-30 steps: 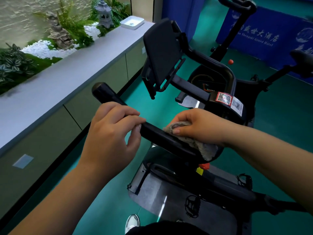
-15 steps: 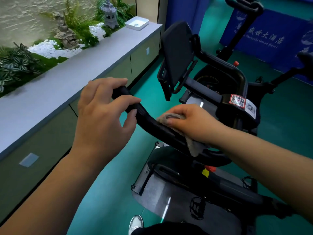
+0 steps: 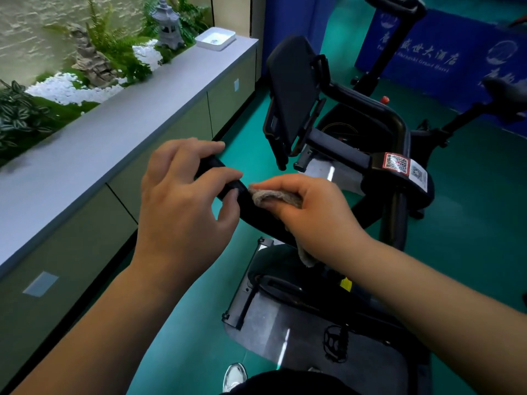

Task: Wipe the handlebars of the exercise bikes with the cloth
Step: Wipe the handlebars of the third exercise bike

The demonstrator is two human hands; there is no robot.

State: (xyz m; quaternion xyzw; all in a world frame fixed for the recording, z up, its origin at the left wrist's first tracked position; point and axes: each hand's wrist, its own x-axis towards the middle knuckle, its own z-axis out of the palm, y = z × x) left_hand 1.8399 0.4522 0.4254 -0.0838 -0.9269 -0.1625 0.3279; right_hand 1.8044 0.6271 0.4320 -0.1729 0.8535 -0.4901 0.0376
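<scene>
The near exercise bike's black left handlebar (image 3: pixel 248 208) runs from upper left to lower right at the centre of the view. My left hand (image 3: pixel 182 201) sits over its outer end, fingers curled loosely round the bar. My right hand (image 3: pixel 313 215) grips a grey fuzzy cloth (image 3: pixel 271 196) wrapped over the bar just right of my left hand; a cloth end hangs below my wrist. The bar's tip is hidden under my left fingers.
A black tablet holder (image 3: pixel 293 95) and the bike's stem with QR stickers (image 3: pixel 399 163) stand behind the bar. A grey-topped cabinet ledge (image 3: pixel 99 143) with plants runs along the left. A second bike (image 3: pixel 399 29) stands before blue banners at the back. Green floor lies below.
My right hand has slid the cloth up the bar toward its outer end, close to my left hand. My left hand moved outward to the bar's tip and its grip loosened.
</scene>
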